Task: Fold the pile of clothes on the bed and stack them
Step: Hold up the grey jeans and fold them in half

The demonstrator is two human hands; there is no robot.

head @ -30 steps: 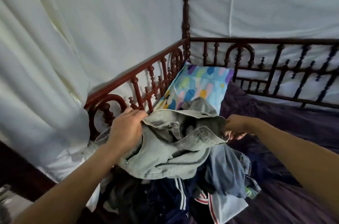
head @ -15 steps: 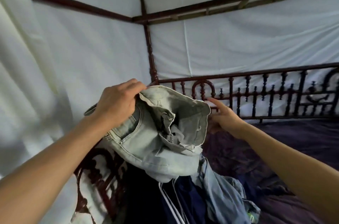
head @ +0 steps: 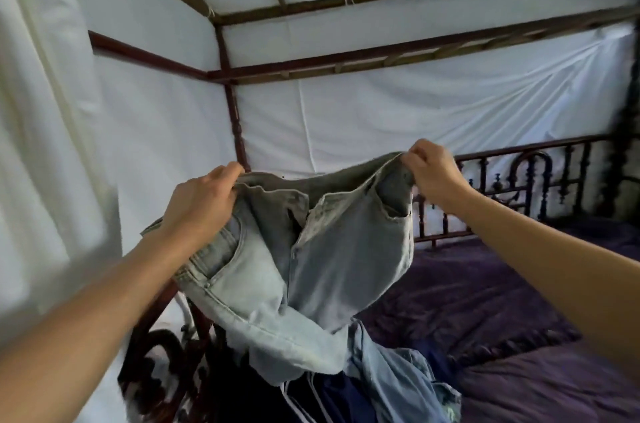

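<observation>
Two hands hold a pair of pale jeans (head: 332, 266) up by the waistband, above the near left side of the bed (head: 485, 301). The left hand (head: 201, 204) grips the left end of the band, its fingers curled over the top edge and closed on the denim. The right hand (head: 433, 176) pinches the right end, fingers bent round the band, a little higher than the left. The waistband sags between them with the fly open and the front of the jeans turned towards the camera. A pocket shows on each side (whether anything is in them cannot be told).

The legs hang down crumpled, and their lower folds reach the pile of clothes (head: 346, 395) at the bottom of the view. That pile lies on the bed, close against the carved wooden rail (head: 156, 370) on the left. Two pieces in it can be made out: a dark navy garment with white stripes (head: 304, 398), directly under the jeans, and a light blue denim piece (head: 398, 374) just to its right. The rest is too dark to tell apart.

The bed is covered with a purple blanket, rumpled to the right of the pile. A dark rail of turned spindles (head: 519, 180) runs along the far side, behind the right hand. White cloth (head: 381, 110) is stretched over the wooden canopy frame (head: 311, 62) above and behind.
</observation>
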